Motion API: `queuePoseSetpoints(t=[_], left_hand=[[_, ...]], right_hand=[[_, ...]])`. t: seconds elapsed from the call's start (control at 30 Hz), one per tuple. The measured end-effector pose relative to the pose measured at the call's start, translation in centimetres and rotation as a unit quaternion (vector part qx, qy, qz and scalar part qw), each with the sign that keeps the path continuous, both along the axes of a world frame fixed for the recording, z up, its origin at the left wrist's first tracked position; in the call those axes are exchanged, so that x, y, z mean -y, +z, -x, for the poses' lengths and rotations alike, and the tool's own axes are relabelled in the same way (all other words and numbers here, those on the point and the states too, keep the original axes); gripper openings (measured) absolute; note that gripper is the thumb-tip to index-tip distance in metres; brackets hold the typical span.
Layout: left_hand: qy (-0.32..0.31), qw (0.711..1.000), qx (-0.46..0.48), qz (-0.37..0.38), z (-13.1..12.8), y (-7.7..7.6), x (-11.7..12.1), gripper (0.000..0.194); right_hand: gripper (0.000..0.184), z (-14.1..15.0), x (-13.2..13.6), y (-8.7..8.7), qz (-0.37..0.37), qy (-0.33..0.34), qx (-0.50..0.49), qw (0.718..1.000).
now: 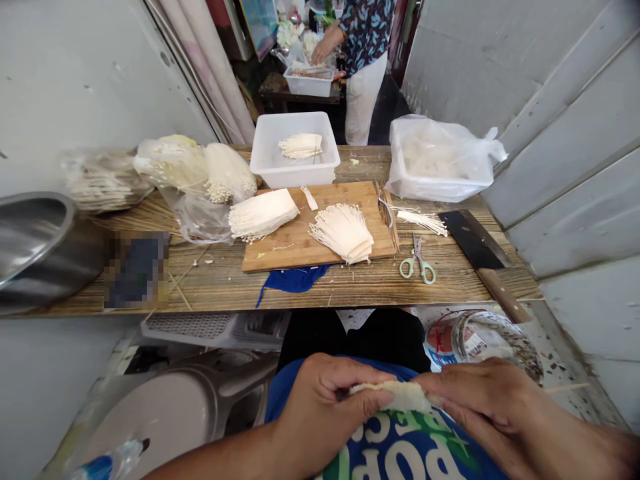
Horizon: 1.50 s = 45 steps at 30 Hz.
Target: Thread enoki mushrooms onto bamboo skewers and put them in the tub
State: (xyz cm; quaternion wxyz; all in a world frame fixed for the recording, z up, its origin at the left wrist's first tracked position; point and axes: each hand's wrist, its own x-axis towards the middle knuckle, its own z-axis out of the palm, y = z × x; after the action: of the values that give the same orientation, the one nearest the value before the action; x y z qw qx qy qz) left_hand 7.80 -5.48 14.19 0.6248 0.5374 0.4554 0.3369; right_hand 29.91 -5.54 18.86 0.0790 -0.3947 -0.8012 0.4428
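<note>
Two hands work over the person's lap, above a blue printed T-shirt (395,443) and below the table edge. The left hand (320,407) pinches one end of a single enoki bundle (395,395) between thumb and curled fingers, while the right hand (475,407) presses down on the other end, its fingers closed over the top. On the wooden table (210,287) lies one cutting board (280,250) carrying two large enoki bunches, (263,213) and (344,233), plus one small sliver (309,197). A blue cloth (293,279) hangs from under the board's near edge. Two white plastic tubs stand beyond the board: the left tub (265,150) holds one enoki bunch (300,145), and the right tub (440,167) is lined with a clear plastic bag. To the right of the board are one thin bunch of stems (423,223), one pair of green-handled scissors (417,263) and one wooden-handled cleaver (483,257). At the table's left end sit one steel bowl (35,253) and bagged enoki (173,167), at least two clumps. Further back, one co-worker (365,47) reaches toward a third white tub (307,85).
</note>
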Motion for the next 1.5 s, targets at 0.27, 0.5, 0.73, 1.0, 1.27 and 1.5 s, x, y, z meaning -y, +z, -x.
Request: queuePoseSetpoints(t=[0.27,0.5,0.73,1.0,1.27,1.5], left_hand=[[-0.007,1.000,-0.011,0.009,-0.1,0.3,-0.2,0.010],[-0.004,1.000,-0.014,0.017,0.1,0.7,-0.7,0.015],[-0.029,0.999,-0.017,-0.020,0.4,0.7,-0.7,0.014],[-0.005,0.999,-0.020,-0.032,0.2,0.9,-0.8,0.015],[-0.030,1.000,-0.007,-0.004,0.0,0.9,-0.7,0.015],[-0.036,0.999,0.017,0.018,-0.1,0.9,-0.7,0.014]], right_hand=[[0.022,-0.4,-0.3,-0.2,-0.031,-0.024,-0.010,0.999],[0.026,-2.1,-0.9,-0.1,-0.035,0.001,-0.001,0.999],[0.015,-1.6,-0.9,0.3,0.013,-0.034,-0.011,0.999],[0.019,-1.6,-0.9,0.3,-0.002,-0.033,-0.055,0.998],[0.024,-1.8,-0.8,0.5,-0.010,-0.021,-0.044,0.999],[0.023,-1.8,-0.9,0.6,0.014,-0.008,-0.034,0.999]])
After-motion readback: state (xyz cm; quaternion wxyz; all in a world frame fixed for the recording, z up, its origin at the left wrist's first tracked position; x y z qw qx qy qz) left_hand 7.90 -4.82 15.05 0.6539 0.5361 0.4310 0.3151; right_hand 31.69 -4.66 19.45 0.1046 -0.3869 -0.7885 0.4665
